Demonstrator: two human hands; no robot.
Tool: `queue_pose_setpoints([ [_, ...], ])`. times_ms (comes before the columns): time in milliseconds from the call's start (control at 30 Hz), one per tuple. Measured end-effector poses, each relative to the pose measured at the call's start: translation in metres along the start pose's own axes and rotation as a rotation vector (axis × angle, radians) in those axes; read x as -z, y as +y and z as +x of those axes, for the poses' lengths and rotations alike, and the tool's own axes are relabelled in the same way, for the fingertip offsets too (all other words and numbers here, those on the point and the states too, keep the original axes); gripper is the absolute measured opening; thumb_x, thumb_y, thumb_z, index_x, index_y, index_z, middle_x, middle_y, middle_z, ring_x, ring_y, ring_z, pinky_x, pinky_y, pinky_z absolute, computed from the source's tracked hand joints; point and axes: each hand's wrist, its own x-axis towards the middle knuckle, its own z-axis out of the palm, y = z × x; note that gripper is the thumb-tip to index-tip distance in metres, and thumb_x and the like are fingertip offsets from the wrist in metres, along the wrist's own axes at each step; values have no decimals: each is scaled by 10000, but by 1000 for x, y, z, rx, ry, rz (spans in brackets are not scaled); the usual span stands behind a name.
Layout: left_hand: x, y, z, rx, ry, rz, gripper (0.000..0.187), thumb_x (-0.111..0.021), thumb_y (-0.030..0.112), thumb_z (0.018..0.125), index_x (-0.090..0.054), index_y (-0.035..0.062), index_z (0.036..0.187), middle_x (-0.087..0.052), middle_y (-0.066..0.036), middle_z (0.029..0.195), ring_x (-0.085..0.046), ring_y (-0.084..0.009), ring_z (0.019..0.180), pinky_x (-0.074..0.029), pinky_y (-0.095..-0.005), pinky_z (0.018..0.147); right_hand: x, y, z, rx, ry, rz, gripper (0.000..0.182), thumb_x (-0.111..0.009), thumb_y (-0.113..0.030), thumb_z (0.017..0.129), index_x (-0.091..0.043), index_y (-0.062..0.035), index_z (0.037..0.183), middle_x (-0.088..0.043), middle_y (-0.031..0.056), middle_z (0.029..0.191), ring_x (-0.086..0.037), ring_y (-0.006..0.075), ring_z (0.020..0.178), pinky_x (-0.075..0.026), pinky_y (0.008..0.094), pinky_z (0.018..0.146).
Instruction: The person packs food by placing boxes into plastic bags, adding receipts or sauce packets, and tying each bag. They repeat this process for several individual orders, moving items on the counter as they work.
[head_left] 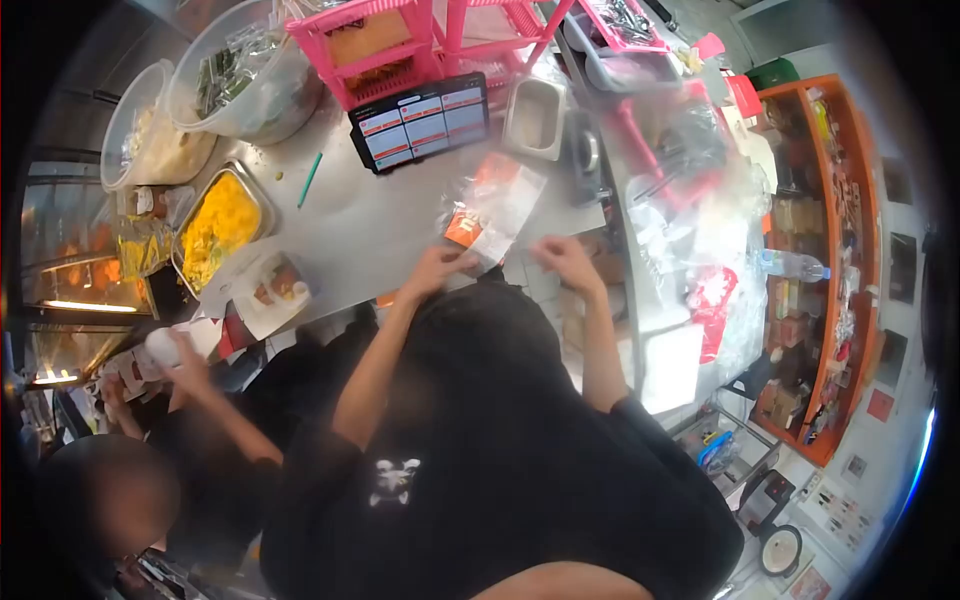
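My left hand [440, 272] is at the table's near edge, its fingers pinched at the lower corner of a clear plastic bag [455, 218]. Inside or against this bag is an orange and white printed packet [492, 200], partly blurred. To the right of the bag, my right hand [567, 263] hovers apart from it with curled fingers. Whether something small is between those fingertips cannot be made out. A tablet [420, 122] showing several order panels stands behind the bag. An empty-looking steel tray [535, 118] is beyond the right hand.
Left are a steel pan of yellow shredded food [222, 225], two clear tubs [245, 105], a green pen [310, 180] and a printed paper box [265, 290]. Pink baskets [440, 75] rise at the back. A co-worker's hand [185, 365] is at lower left. An orange cabinet [835, 270] stands right.
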Motion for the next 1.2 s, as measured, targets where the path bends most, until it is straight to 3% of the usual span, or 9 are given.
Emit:
queue_pose_setpoints([
  [100,-5,-11,-28,71,-10,-4,326,-711,261,882,-719,-21,1046,-720,-76,915,-654,-143,882,-491,-287,823,-48,-32,-32,31,-138,82,408,-753,-411,810,-719,-6,835,-665,80,695,-623,192,632,-507,288,626],
  [300,-2,-16,-10,-30,17,-37,295,-715,223,881,-713,-46,1002,-701,-50,865,-620,-112,814,-482,-274,777,-62,-43,-7,-22,370,-981,482,-755,-447,797,-660,13,687,-616,133,621,-582,204,556,-482,339,558],
  [400,-3,-17,-6,-47,10,-101,273,-714,203,879,-715,-44,997,-696,-41,857,-605,-98,807,-470,-263,762,-45,-12,0,-273,174,-644,509,-759,-491,791,-616,-20,660,-576,83,577,-548,169,520,-469,304,535],
  [467,-3,-21,-3,-23,31,-112,291,-726,218,867,-716,-40,1001,-696,-39,859,-598,-96,813,-461,-265,765,-51,53,10,-156,133,92,482,-737,-477,829,-579,-49,674,-521,19,553,-501,116,497,-429,260,503],
  [633,5,-31,0,-67,8,-34,365,-746,275,850,-709,-44,1025,-700,-46,892,-602,-110,830,-462,-279,798,-71,36,-10,71,403,574,369,-746,-348,857,-545,-68,726,-477,-28,589,-459,77,511,-385,237,494],
  [800,62,-19,-21,2,-187,-123,301,-633,298,942,-718,11,965,-703,-72,919,-663,-145,859,-513,-287,816,-108,-78,-14,654,879,-463,498,-790,-373,766,-613,-18,1067,-549,147,1181,-490,334,1133,-366,443,980],
  [933,80,-25,0,-7,206,-131,448,-497,442,998,-659,29,1060,-681,-73,994,-647,-169,961,-502,-314,856,-112,-57,37,697,755,-792,491,-698,-407,846,-634,-56,1183,-495,174,1342,-373,384,1321,-208,496,1127],
  [1067,36,15,11,-3,394,25,630,-444,548,985,-426,88,1415,-540,-142,1325,-485,-271,1275,-417,-385,996,-106,-14,56,751,709,-288,378,-596,-391,940,-661,-25,1007,-603,170,1128,-539,317,1121,-376,444,993],
  [1200,-42,44,0,56,190,140,730,-452,569,972,-233,151,1530,-422,-163,1439,-390,-292,1342,-365,-438,1048,-43,-53,-43,507,615,113,487,-446,-408,1026,-554,-11,764,-582,105,727,-511,192,678,-412,364,645],
])
